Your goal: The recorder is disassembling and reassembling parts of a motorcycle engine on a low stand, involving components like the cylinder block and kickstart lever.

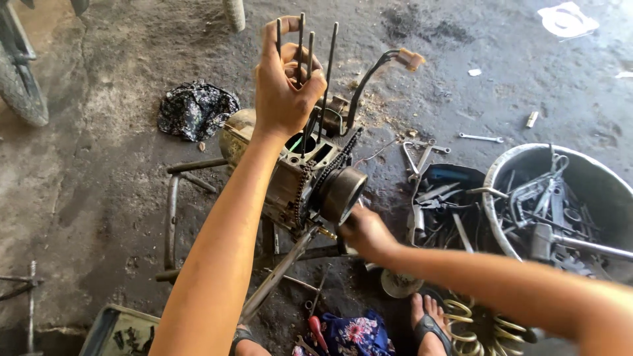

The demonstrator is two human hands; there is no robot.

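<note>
Here the left hand (285, 79) is closed around the top of the long studs (310, 72), which stand nearly upright out of the engine case (290, 175); their long axis runs from the case mouth up toward the far floor. The right hand (364, 232) is curled narrowly at the lower right of the case, just under the round dark flywheel (341, 193) (what it pinches I cannot tell). A chain (304, 188) runs down the side of the case beside the flywheel. The case sits tilted on a low metal frame (173, 217) on the concrete floor (99, 165), its open end facing up and slightly away.

To the left of the frame the floor lies open as far as a crumpled dark rag (196, 109) and a tyre (20, 79) at the edge. To the right, room is tight: a metal basin (593, 181) of tools sits near, with loose wrenches (422, 158) between it and the case. Near the lower edge are a sandalled foot (430, 326), yellow springs (471, 326) and a flowered cloth (356, 333).
</note>
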